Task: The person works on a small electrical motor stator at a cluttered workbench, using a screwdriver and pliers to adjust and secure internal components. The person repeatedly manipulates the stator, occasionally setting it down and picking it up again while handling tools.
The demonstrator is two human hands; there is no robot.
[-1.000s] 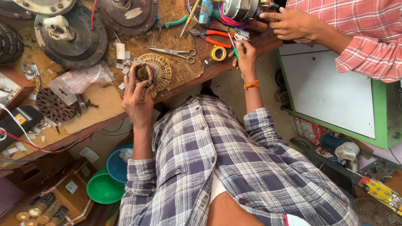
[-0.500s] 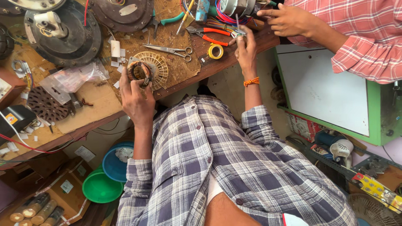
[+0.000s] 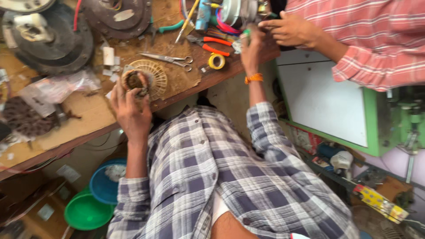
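Note:
My left hand (image 3: 130, 110) is closed around a small round copper-wound coil (image 3: 134, 82), held over the front edge of the wooden bench (image 3: 88, 117), beside a cream ribbed disc (image 3: 155, 75). My right hand (image 3: 251, 48), with an orange thread at the wrist, reaches to the bench's far right end. Its fingers curl over small blurred items, one with a green tip (image 3: 245, 32). What it grips is hidden by the back of the hand. Another person's hand (image 3: 287, 28), in a red checked sleeve, is right next to it.
On the bench lie scissors (image 3: 170, 59), a yellow tape roll (image 3: 216, 61), orange-handled pliers (image 3: 212, 46), black motor housings (image 3: 48, 40) and a plastic bag (image 3: 57, 86). Green (image 3: 86, 212) and blue (image 3: 104, 186) bowls sit below. A green-framed white panel (image 3: 323, 106) stands at right.
My right hand has slid farther along the bench toward the other person's hand. My left hand still holds the coil in the same spot.

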